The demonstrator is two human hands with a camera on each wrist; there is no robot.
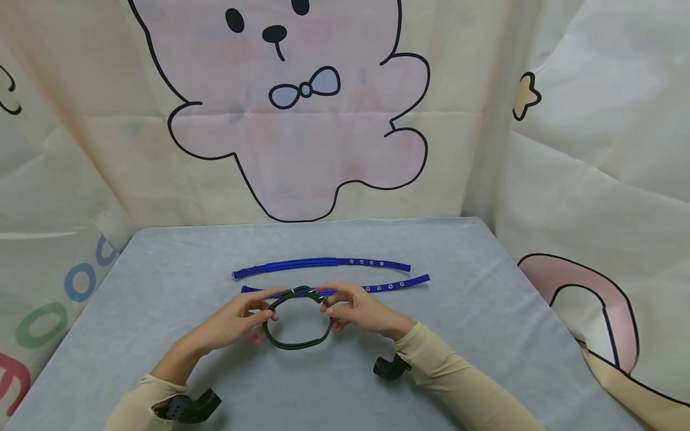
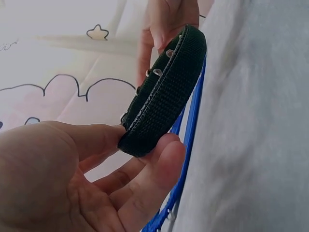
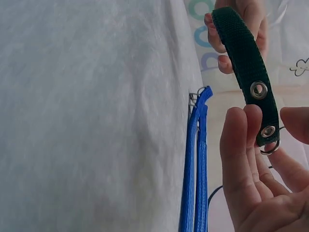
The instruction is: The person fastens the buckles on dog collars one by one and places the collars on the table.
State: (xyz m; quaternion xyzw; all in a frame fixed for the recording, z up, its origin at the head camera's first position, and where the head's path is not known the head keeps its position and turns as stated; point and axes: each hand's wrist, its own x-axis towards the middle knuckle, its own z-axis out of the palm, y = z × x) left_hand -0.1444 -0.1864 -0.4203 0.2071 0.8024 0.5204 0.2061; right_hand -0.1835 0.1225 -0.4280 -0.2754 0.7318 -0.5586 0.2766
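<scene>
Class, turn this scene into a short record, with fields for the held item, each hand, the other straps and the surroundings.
Held item: dark green woven strap with silver metal eyelets, bent into a loop; whether fastened, unclear
Left hand: pinches one side of the loop
Right hand: holds the opposite side, near eyelets
Farther strap: long, flat blue eyeleted strap, lying on the table
Nearer strap: second blue eyeleted strap, partly hidden by hands and loop
Surface: table covered in pale grey cloth
Backdrop: cream sheet with pink cartoon animal
</scene>
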